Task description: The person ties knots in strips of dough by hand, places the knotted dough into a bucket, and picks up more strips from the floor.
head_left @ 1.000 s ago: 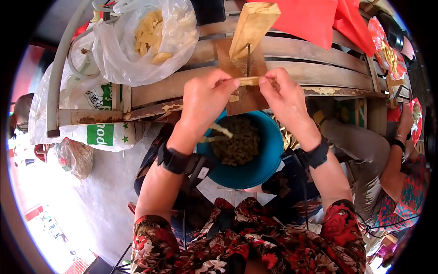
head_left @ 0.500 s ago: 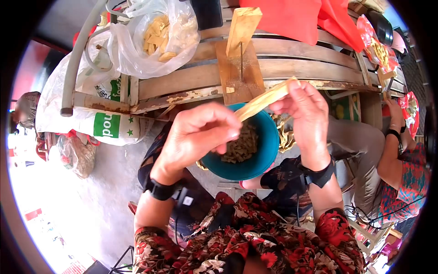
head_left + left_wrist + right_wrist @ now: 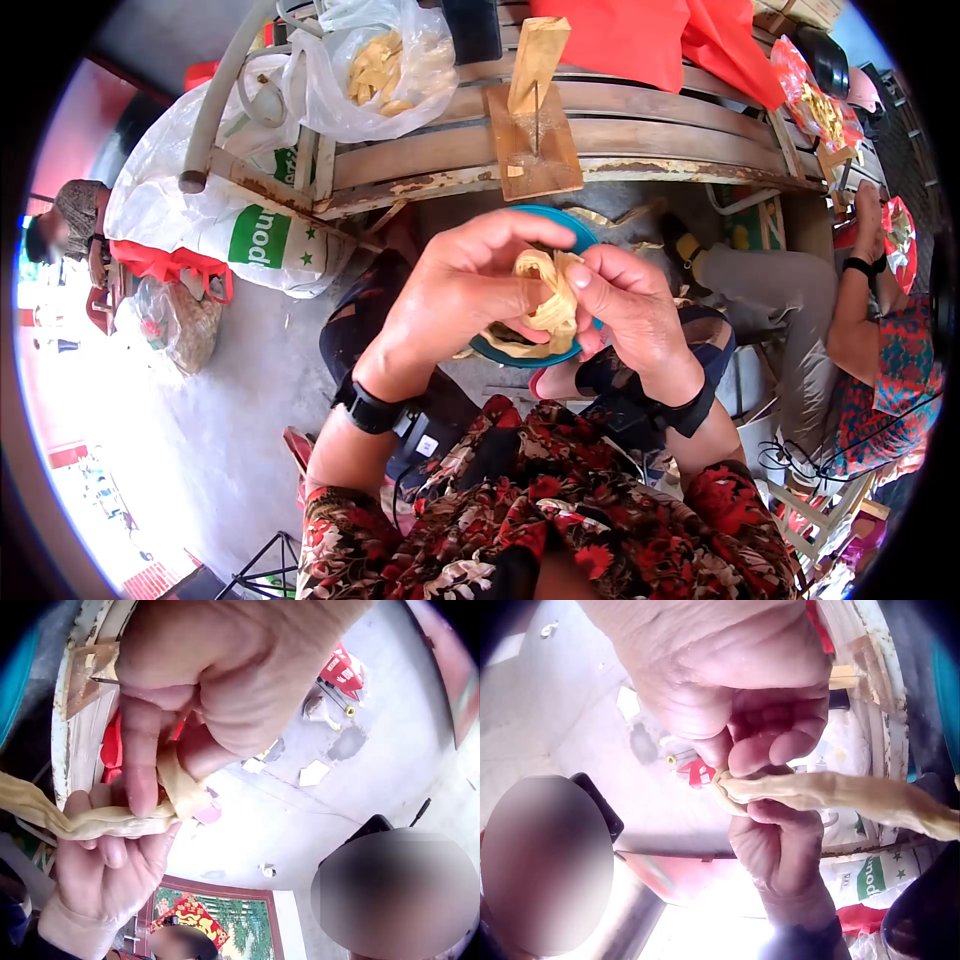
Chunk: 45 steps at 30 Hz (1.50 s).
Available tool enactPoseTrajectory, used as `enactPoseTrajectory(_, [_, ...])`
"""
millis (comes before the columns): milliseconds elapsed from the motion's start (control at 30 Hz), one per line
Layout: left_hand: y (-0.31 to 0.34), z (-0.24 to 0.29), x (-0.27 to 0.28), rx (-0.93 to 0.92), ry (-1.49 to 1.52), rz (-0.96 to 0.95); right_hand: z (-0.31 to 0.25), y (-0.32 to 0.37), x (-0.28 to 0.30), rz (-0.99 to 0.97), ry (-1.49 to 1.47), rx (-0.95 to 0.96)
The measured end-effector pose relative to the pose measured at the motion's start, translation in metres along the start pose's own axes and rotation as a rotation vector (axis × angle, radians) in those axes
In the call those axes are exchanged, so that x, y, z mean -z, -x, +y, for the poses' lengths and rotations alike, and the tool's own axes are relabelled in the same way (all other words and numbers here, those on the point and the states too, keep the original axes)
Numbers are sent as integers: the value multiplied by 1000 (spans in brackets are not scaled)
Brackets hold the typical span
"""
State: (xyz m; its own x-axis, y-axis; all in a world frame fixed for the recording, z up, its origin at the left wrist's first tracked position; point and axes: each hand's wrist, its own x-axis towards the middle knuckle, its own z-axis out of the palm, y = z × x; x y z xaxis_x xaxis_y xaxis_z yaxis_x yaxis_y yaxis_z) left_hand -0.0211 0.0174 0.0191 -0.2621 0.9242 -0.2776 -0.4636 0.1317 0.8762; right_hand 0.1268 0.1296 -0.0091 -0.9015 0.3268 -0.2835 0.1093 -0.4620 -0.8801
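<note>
A pale yellow, flexible strip [image 3: 550, 300] is bent into a loop between both hands, above a teal bucket [image 3: 587, 238]. My left hand [image 3: 455, 290] curls its fingers and thumb round the left side of the loop. On the other side, my right hand [image 3: 635, 315] pinches the strip between thumb and fingers. A flat length of the strip [image 3: 97, 825] runs across the fingers in the left wrist view. Seen from the right wrist, a long end of the strip [image 3: 847, 793] trails out to the side. The hands and strip cover most of the bucket's inside.
On the slatted bench [image 3: 670, 125] ahead lies a board [image 3: 550, 180] with a thin metal spike and an upright wooden block [image 3: 540, 65]. A plastic bag [image 3: 430, 95] of yellow pieces is at left, red cloth [image 3: 625, 45] at right. Another person's arm [image 3: 855, 330] is far right.
Both hands have come back from the board's edge to above the bucket. The strip, stretched out straight between them before, is now folded into a loop.
</note>
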Motion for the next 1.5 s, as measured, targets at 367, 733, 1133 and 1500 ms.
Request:
enactPoseTrajectory(367, [-9,-30,0,-305,-609,389,21,4,-22,430,586,558])
enactPoseTrajectory(733, [6,-41,-11,-594,-901,89,39,6,-17,534,684,488])
enactPoseTrajectory(1133, [-4,-35,11,-41,-121,67,35,6,3,26,-589,81])
enactPoseTrajectory(1500, [-7,-54,21,210,356,-399,11,7,-6,123,143,312])
